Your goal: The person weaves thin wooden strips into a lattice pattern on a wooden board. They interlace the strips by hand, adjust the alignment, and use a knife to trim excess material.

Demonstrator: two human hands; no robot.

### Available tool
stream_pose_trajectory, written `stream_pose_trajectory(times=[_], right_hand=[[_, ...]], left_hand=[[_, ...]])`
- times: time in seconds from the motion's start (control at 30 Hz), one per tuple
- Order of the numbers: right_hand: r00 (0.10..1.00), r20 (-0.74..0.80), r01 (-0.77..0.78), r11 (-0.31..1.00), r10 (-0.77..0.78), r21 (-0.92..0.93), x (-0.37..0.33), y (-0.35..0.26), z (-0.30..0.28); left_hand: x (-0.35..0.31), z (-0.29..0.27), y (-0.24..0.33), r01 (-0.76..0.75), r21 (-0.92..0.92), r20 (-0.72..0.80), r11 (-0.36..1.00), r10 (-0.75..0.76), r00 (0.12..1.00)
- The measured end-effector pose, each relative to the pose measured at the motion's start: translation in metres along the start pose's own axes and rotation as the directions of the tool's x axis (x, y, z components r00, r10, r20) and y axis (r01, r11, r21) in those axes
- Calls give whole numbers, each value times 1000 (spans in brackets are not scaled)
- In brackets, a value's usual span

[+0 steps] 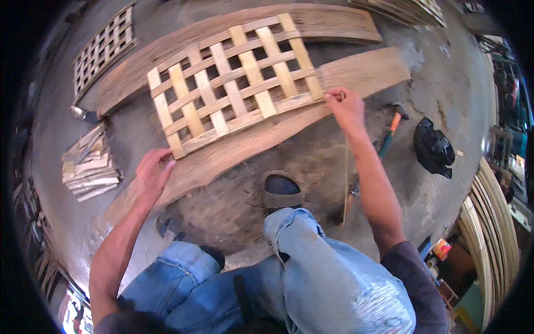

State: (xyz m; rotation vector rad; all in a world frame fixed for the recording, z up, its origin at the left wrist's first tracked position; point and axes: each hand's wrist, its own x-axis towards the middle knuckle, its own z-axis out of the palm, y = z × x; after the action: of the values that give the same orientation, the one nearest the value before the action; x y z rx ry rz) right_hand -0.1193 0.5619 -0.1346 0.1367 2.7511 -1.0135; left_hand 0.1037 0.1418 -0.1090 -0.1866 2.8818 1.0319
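A woven lattice panel of pale wooden slats [253,75] lies tilted across two broad planks. Its near edge runs along the near plank [367,72], and its upper part reaches over the far plank [334,22]. At the panel's near left corner, my left hand [151,175] has thumb and fingers closed about the slat end. My right hand [347,108] pinches the near right corner between thumb and fingertips. Gaps between the slats show the planks and dark floor beneath.
Right of my right forearm lie a hammer with an orange and green handle [395,123] and a black plastic bag [434,147]. Short wooden strips [92,167] are piled at left, below a second lattice [105,47]. Long bent strips [495,234] stand at far right.
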Motion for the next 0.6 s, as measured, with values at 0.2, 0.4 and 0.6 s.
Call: stream_pose_trajectory(times=[0.2, 0.4, 0.6], right_hand=[[1000, 23, -4, 998, 6, -59, 5, 9, -1], [995, 62, -80, 996, 77, 39, 5, 5, -1], [997, 56, -55, 998, 54, 21, 2, 6, -10]], left_hand=[[4, 2, -2, 34, -36, -31, 999, -35, 999], [3, -2, 1, 33, -85, -20, 996, -35, 999], [7, 3, -5, 92, -110, 74, 990, -84, 994]])
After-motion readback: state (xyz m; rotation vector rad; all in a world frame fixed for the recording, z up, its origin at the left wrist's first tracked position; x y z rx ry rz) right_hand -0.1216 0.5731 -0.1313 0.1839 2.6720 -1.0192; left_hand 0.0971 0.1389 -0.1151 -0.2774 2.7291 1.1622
